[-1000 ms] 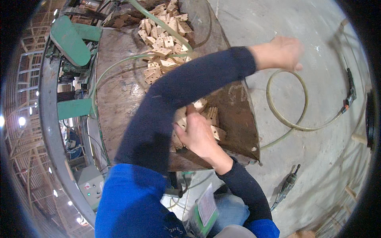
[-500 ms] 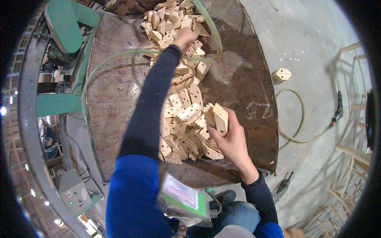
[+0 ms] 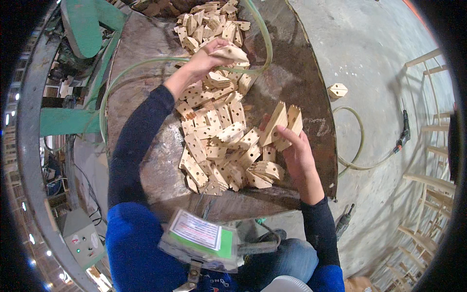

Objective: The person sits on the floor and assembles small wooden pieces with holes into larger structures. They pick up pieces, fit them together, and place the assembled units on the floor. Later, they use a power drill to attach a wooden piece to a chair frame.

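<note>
A long heap of pale wooden corner blocks, drilled with holes and some with toothed ends, runs down the middle of the brown metal surface. Over the far part of the heap, my left hand is closed on one wooden block. My right hand grips a pair of blocks at the heap's right side, their toothed ends pointing up and away from me. My right fingers are partly hidden behind those blocks.
A translucent hose loops across the surface and heap. Green machinery stands at left, with a grey switch box below. On the floor at right lie a wooden block, power drivers and wooden frames. A badge hangs before me.
My left hand has come back from the far heap toward me and left, now with a block in it. The right hand's blocks have moved slightly away and right, and turned.
</note>
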`<action>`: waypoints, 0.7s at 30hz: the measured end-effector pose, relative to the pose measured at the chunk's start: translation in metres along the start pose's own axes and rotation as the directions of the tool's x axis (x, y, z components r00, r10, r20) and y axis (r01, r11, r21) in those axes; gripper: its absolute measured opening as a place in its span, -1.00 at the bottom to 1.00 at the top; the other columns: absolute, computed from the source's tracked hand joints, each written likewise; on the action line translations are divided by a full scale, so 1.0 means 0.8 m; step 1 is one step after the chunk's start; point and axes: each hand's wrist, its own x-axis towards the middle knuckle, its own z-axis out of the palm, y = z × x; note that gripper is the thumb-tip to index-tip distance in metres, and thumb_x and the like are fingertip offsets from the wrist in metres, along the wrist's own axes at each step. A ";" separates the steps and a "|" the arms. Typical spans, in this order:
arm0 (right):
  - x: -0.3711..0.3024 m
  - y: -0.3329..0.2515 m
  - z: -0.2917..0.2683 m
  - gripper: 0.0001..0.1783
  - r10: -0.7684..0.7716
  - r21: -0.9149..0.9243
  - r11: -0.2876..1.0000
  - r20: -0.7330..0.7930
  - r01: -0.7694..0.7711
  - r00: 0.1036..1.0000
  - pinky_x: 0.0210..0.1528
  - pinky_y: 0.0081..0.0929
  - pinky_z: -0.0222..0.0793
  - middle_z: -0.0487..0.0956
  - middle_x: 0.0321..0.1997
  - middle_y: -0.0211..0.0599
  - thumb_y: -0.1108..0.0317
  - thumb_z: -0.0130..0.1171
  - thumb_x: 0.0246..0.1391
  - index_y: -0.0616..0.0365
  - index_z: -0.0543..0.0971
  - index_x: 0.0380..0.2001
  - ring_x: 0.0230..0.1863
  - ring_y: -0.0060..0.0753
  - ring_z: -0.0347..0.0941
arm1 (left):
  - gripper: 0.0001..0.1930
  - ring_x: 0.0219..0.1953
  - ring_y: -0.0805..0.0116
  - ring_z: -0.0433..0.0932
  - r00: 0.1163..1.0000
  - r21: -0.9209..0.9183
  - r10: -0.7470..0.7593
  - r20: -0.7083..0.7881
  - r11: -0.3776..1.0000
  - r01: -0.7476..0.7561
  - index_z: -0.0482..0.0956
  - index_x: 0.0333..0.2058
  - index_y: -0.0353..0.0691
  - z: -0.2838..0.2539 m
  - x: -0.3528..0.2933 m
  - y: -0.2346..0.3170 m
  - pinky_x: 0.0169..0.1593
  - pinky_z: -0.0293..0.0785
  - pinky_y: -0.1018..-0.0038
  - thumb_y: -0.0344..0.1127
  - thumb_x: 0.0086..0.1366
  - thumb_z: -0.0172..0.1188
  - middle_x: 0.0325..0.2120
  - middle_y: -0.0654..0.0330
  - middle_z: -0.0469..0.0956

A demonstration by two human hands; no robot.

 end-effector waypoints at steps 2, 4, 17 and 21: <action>-0.004 0.001 0.008 -0.41 -0.026 0.046 0.999 0.061 0.023 0.998 0.13 -0.29 0.38 0.49 0.12 -0.16 0.22 0.09 0.14 0.25 0.30 0.19 0.10 -0.27 0.46 | -0.58 0.05 0.38 0.47 0.991 0.016 0.090 0.095 0.996 -0.092 0.36 -0.07 -0.12 0.005 -0.055 0.017 0.07 0.43 0.52 -0.61 0.13 0.25 0.00 0.20 0.51; -0.004 0.003 0.009 -0.40 -0.021 0.088 0.996 0.119 0.010 0.993 0.15 -0.27 0.36 0.46 0.16 -0.14 0.22 0.07 0.15 0.25 0.27 0.21 0.12 -0.25 0.44 | -0.61 0.10 0.38 0.45 0.982 0.008 0.134 0.132 0.991 -0.136 0.33 -0.19 -0.11 0.029 -0.100 0.043 0.12 0.43 0.48 -0.65 0.10 0.26 0.05 0.14 0.48; -0.021 0.003 0.007 -0.49 -0.175 0.145 0.978 0.181 0.150 0.968 -0.01 -0.27 0.49 0.52 0.00 -0.32 0.18 0.14 0.15 0.13 0.34 0.12 -0.01 -0.42 0.48 | -0.43 0.20 0.29 0.28 0.867 -0.038 0.470 0.166 0.882 -0.470 0.20 0.07 -0.21 0.167 -0.205 0.051 0.31 0.13 0.36 -0.39 0.16 0.33 0.08 0.10 0.29; -0.020 0.002 0.005 -0.49 -0.231 0.169 0.966 0.226 0.195 0.946 0.00 -0.21 0.50 0.51 0.00 -0.33 0.17 0.16 0.16 0.15 0.35 0.11 -0.03 -0.42 0.49 | -0.38 0.27 0.25 0.21 0.879 0.057 0.427 0.210 0.893 -0.447 0.17 0.17 -0.25 0.166 -0.206 0.060 0.35 0.07 0.30 -0.31 0.22 0.28 0.20 0.05 0.25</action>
